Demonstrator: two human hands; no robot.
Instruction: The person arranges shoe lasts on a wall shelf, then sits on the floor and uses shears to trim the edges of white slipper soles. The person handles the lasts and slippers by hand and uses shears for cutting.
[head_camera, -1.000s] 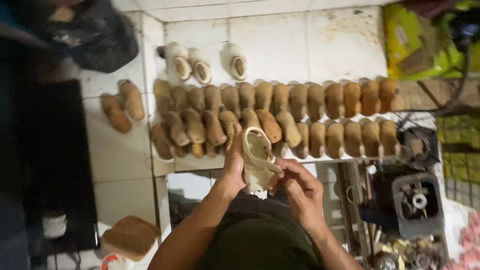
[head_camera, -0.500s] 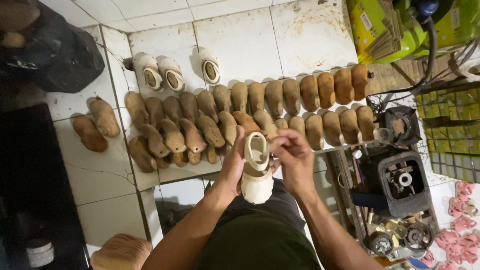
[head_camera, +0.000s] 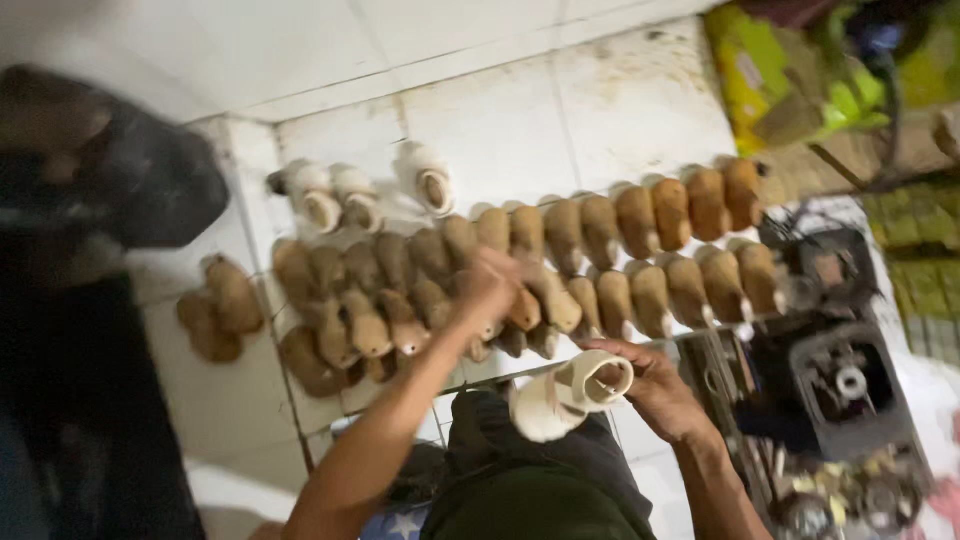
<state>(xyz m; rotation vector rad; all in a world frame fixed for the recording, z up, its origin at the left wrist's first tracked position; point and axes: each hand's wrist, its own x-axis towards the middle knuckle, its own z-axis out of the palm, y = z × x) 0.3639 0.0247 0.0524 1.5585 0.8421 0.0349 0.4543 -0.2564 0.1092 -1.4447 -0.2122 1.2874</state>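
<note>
The left hand (head_camera: 490, 285) has left the cream shoe (head_camera: 565, 395), grip unclear, reaching toward the tan shoes (head_camera: 520, 290) on the floor, while the right hand (head_camera: 655, 385) alone clasps it.

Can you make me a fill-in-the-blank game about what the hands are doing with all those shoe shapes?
1. The right hand holds a cream-coloured ____ by its opening.
2. The left hand reaches out over the rows of ____ shoe shapes.
3. Three white shoes lie beyond the rows on the white ____ floor.

Missing words: shoe; brown; tiled
</note>
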